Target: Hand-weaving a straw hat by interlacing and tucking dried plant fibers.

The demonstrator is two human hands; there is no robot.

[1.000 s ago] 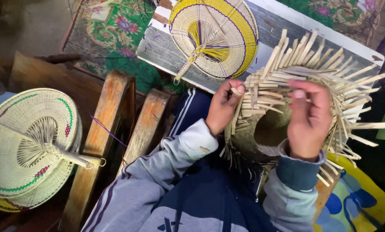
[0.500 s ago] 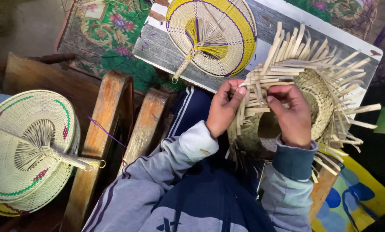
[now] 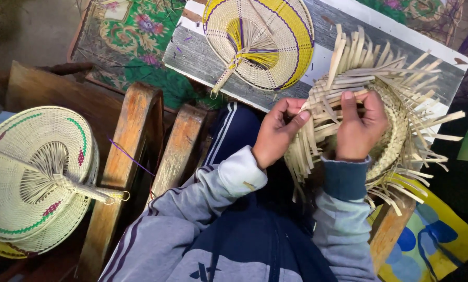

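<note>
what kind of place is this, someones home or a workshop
Probably a small home craft workspace for weaving hand fans. Both hands, left hand and right hand, work an unfinished woven fan of loose strips; a finished yellow fan lies on a board, and stacked fans beside a wooden frame.

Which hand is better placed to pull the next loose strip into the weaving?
Probably the left hand: its thumb and fingers already pinch a strip at the edge of the half-woven fan. The right hand lies flat over the weave, holding it down.
</note>
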